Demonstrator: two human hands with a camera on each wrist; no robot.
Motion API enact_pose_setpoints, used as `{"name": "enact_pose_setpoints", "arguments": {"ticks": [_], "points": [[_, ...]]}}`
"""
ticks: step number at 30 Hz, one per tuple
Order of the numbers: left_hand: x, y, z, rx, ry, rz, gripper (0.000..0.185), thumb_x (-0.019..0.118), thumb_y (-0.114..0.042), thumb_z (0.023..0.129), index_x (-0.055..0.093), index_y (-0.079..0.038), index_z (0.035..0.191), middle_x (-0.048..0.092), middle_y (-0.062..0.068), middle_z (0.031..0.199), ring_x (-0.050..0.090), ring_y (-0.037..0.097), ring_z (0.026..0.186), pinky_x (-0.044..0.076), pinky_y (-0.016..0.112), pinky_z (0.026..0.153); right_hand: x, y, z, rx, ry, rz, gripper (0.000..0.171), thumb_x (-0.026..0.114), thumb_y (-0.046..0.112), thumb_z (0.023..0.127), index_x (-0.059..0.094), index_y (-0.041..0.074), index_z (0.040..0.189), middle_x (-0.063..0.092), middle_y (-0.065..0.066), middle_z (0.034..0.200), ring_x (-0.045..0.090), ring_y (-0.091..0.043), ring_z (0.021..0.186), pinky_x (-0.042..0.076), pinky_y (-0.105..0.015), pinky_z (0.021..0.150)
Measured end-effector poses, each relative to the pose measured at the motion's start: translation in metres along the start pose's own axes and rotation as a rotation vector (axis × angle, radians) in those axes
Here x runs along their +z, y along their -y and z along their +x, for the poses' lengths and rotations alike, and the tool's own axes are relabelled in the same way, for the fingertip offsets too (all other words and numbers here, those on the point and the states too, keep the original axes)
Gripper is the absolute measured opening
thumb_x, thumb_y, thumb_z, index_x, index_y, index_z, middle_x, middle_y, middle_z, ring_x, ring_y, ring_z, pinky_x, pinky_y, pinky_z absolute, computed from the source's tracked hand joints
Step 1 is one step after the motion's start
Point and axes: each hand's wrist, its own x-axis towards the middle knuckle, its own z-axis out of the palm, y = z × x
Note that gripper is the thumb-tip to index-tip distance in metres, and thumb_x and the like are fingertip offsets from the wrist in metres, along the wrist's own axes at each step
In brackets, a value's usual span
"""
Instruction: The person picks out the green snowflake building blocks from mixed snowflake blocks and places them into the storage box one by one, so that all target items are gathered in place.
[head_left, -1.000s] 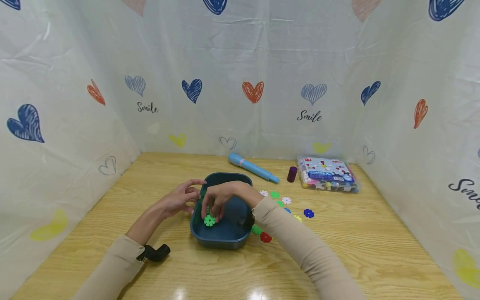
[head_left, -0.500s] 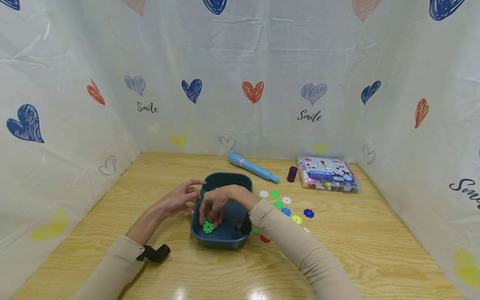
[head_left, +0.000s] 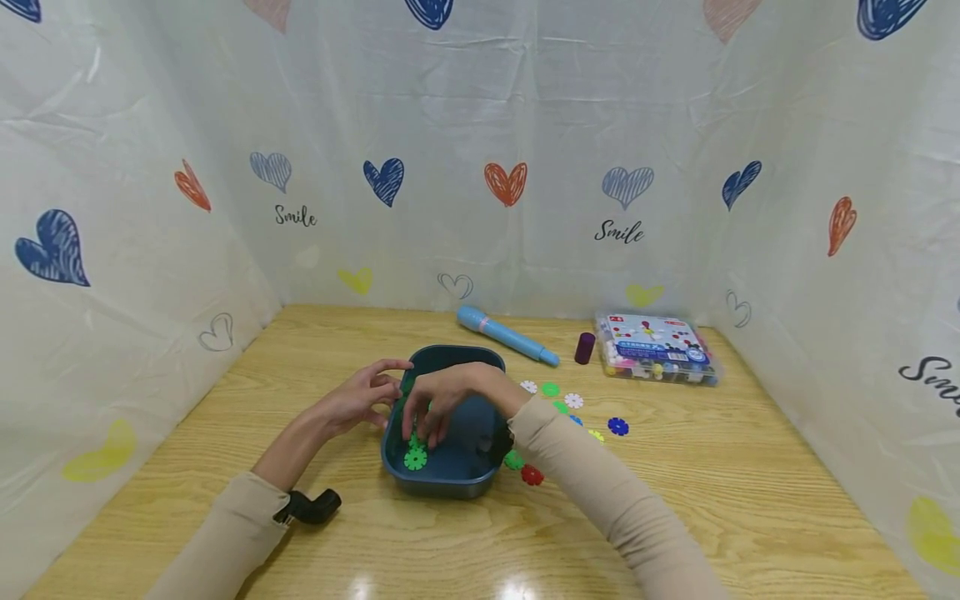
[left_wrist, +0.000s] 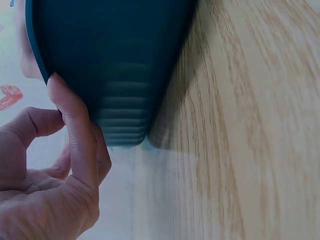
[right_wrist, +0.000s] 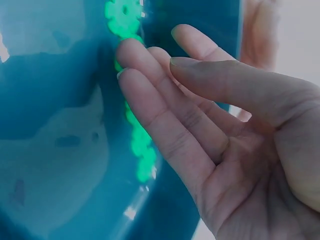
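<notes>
A dark blue-green plastic tub [head_left: 442,488] stands on the table. My left hand [head_left: 360,398] pinches its left rim between thumb and fingers; the left wrist view shows the ribbed outer wall of the tub [left_wrist: 115,55] beside this grip. Inside the tub is my right hand [head_left: 438,404], palm partly turned to its camera in the right wrist view. Its fingers [right_wrist: 165,125] are fairly straight, and the thumb stays apart from them. A notched green disc [head_left: 415,458] lies near the tub's front left corner. More green discs [right_wrist: 142,155] run in a row behind the fingers; whether they are linked I cannot tell.
Loose notched discs, including a red disc [head_left: 532,475] and a dark blue disc [head_left: 618,427], lie right of the tub. Behind are a light blue microphone-shaped stick [head_left: 510,337], a dark purple cylinder [head_left: 584,348] and a clear parts case [head_left: 656,350].
The front green disc has shifted slightly toward the tub's near end, and more green shows behind it. My right hand dipped nearer, then drew back a little. The left hand is unchanged.
</notes>
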Motion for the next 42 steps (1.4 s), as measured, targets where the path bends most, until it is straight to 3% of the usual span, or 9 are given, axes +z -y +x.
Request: {"name": "enact_pose_setpoints", "arguments": {"ticks": [11, 18, 22, 26, 30, 36, 42], "points": [[0.003, -0.001, 0.0, -0.021, -0.04, 0.027, 0.05, 0.049, -0.01, 0.101, 0.031, -0.01, 0.148, 0.056, 0.019, 0.115, 0.059, 0.019, 0.087, 0.055, 0.026, 0.058, -0.017, -0.019, -0.055, -0.112, -0.195, -0.127, 0.027, 0.057, 0.007, 0.098, 0.064, 0.002, 0.124, 0.068, -0.022, 0.114, 0.071, -0.032, 0.097, 0.059, -0.041, 0.083], [0.004, -0.002, -0.002, -0.016, -0.03, 0.002, 0.051, 0.048, -0.009, 0.102, 0.029, -0.008, 0.149, 0.056, 0.013, 0.107, 0.059, 0.018, 0.084, 0.055, 0.026, 0.057, -0.018, -0.041, -0.094, -0.132, -0.383, -0.157, 0.026, 0.058, 0.014, 0.099, 0.065, 0.008, 0.123, 0.069, -0.014, 0.116, 0.067, -0.03, 0.102, 0.059, -0.038, 0.079], [0.004, -0.002, -0.002, -0.011, -0.03, -0.005, 0.051, 0.048, -0.009, 0.102, 0.029, -0.007, 0.149, 0.056, 0.01, 0.104, 0.059, 0.017, 0.084, 0.055, 0.026, 0.056, -0.016, -0.051, -0.116, -0.128, -0.457, -0.148, 0.026, 0.057, 0.016, 0.099, 0.065, 0.008, 0.123, 0.069, -0.011, 0.117, 0.066, -0.022, 0.103, 0.059, -0.036, 0.08], [0.004, -0.002, -0.002, -0.01, -0.032, 0.0, 0.052, 0.049, -0.008, 0.101, 0.03, -0.008, 0.149, 0.057, 0.014, 0.109, 0.06, 0.017, 0.085, 0.055, 0.026, 0.057, -0.01, -0.07, -0.135, -0.124, -0.536, -0.154, 0.027, 0.056, 0.018, 0.1, 0.065, 0.007, 0.123, 0.068, -0.015, 0.119, 0.066, -0.022, 0.104, 0.058, -0.03, 0.078], [0.004, -0.002, -0.002, -0.014, -0.028, 0.0, 0.052, 0.048, -0.006, 0.1, 0.03, -0.008, 0.149, 0.056, 0.019, 0.116, 0.061, 0.018, 0.086, 0.056, 0.026, 0.057, 0.0, -0.093, -0.15, -0.127, -0.603, -0.165, 0.026, 0.057, 0.017, 0.099, 0.066, 0.004, 0.12, 0.069, -0.016, 0.115, 0.067, -0.027, 0.103, 0.058, -0.032, 0.081], [0.004, -0.002, -0.003, -0.018, -0.023, -0.006, 0.052, 0.047, -0.005, 0.1, 0.03, -0.009, 0.149, 0.057, 0.018, 0.115, 0.062, 0.018, 0.086, 0.055, 0.026, 0.056, 0.018, -0.125, -0.167, -0.057, -0.666, -0.224, 0.024, 0.059, 0.015, 0.098, 0.067, 0.001, 0.117, 0.07, -0.015, 0.113, 0.067, -0.023, 0.101, 0.056, -0.036, 0.088], [0.004, -0.002, -0.002, -0.019, -0.022, -0.009, 0.054, 0.048, -0.005, 0.099, 0.03, -0.01, 0.149, 0.057, 0.016, 0.113, 0.061, 0.017, 0.082, 0.055, 0.025, 0.056, 0.031, -0.149, -0.174, -0.01, -0.705, -0.286, 0.022, 0.062, 0.013, 0.096, 0.069, 0.0, 0.112, 0.071, -0.012, 0.106, 0.067, -0.02, 0.091, 0.055, -0.029, 0.08]]}}
